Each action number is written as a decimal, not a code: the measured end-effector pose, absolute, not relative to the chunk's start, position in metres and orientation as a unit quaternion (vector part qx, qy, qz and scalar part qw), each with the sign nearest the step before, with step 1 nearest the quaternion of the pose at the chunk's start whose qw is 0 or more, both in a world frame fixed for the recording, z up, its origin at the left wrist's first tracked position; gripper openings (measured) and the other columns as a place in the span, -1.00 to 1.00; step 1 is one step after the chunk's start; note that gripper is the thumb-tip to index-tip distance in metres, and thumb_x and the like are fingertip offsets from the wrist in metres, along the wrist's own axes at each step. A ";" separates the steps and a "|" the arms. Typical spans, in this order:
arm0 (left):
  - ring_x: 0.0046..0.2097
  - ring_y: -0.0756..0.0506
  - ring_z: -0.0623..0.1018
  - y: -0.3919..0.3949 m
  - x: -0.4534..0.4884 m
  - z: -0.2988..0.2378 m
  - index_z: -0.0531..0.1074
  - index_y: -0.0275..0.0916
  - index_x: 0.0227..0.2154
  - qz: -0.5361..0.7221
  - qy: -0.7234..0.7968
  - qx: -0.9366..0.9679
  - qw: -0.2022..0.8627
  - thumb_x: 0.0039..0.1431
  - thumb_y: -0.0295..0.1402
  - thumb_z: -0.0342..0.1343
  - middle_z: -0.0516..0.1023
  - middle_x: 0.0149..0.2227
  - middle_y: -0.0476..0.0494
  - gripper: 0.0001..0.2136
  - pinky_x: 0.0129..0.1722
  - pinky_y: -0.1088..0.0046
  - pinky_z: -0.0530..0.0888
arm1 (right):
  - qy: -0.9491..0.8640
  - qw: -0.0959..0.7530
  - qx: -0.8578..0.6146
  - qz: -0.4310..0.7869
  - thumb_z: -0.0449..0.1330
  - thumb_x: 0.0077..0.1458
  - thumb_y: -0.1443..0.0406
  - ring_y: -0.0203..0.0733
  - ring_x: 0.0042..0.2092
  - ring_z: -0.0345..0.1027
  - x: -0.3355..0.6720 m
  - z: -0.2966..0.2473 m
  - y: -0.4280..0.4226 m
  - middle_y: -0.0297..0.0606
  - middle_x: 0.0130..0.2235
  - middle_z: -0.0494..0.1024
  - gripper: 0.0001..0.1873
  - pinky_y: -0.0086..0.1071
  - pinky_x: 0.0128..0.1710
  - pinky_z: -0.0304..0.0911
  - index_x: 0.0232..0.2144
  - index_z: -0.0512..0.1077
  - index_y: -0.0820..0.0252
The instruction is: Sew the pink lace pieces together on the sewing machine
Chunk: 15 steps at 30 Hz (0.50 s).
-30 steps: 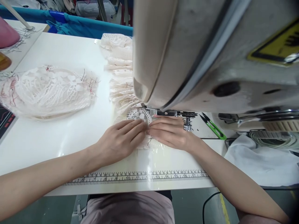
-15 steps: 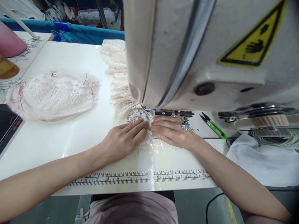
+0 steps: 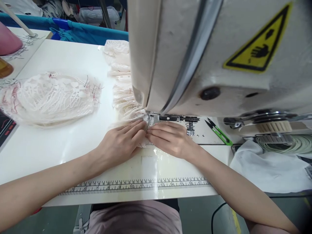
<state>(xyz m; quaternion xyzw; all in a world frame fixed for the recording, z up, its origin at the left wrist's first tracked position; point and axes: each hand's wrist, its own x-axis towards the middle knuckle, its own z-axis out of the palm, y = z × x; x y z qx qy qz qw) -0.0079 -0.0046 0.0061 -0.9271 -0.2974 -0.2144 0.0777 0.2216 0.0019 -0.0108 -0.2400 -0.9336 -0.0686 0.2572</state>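
Observation:
My left hand [image 3: 122, 143] and my right hand [image 3: 170, 139] lie flat on a small piece of white lace [image 3: 148, 121], fingertips meeting just in front of the presser foot [image 3: 156, 118] of a large cream sewing machine [image 3: 207, 55]. Both hands press the lace down on the white table [image 3: 60, 143] with fingers stretched out and held together. The lace is mostly hidden under the fingers. Behind it a chain of sewn lace pieces [image 3: 120, 78] runs away from the machine head.
A stack of lace pieces with red thread ends [image 3: 48, 97] lies at the left. Green thread snips [image 3: 219, 132] rest right of the needle. A printed ruler [image 3: 134, 187] runs along the table's front edge. White cloth [image 3: 268, 169] lies at the right.
Both hands have slid the lace a little further back under the presser foot; less of the lace shows than before. The camera shifted slightly.

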 end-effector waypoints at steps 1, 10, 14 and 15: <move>0.03 -0.17 0.58 -0.004 -0.008 0.006 0.44 -0.38 -0.17 -0.216 -0.299 -0.927 0.074 0.23 -0.51 -0.01 0.57 0.01 -0.28 -0.82 0.01 0.36 0.57 | -0.933 0.259 -0.239 -0.073 0.20 0.18 0.43 -0.30 -0.12 0.47 0.221 -0.012 0.003 -0.42 -0.13 0.62 -0.81 -0.33 -0.03 0.43 -0.15 0.48 0.16; 0.05 -0.18 0.57 0.001 -0.008 0.003 0.45 -0.36 -0.21 -0.213 -0.330 -0.918 0.058 0.21 -0.53 -0.05 0.56 0.01 -0.31 -0.81 0.05 0.35 0.54 | -0.928 0.271 -0.240 -0.094 0.18 0.16 0.47 -0.29 -0.07 0.47 0.215 -0.011 0.007 -0.38 -0.14 0.63 -0.82 -0.35 -0.03 0.43 -0.18 0.47 0.21; 0.05 -0.18 0.56 0.002 -0.007 0.002 0.44 -0.36 -0.22 -0.205 -0.338 -0.917 0.061 0.22 -0.51 -0.03 0.55 0.02 -0.33 -0.84 0.07 0.32 0.53 | -0.925 0.263 -0.254 -0.105 0.13 0.20 0.48 -0.31 -0.08 0.46 0.214 -0.009 0.007 -0.40 -0.13 0.63 -0.80 -0.37 -0.04 0.42 -0.20 0.48 0.16; 0.05 -0.19 0.56 0.002 -0.006 0.001 0.44 -0.36 -0.22 -0.204 -0.338 -0.917 0.064 0.23 -0.50 -0.03 0.55 0.02 -0.33 -0.84 0.07 0.32 0.53 | -0.924 0.260 -0.257 -0.108 0.13 0.20 0.49 -0.31 -0.07 0.46 0.215 -0.009 0.008 -0.40 -0.12 0.63 -0.80 -0.38 -0.02 0.41 -0.20 0.48 0.16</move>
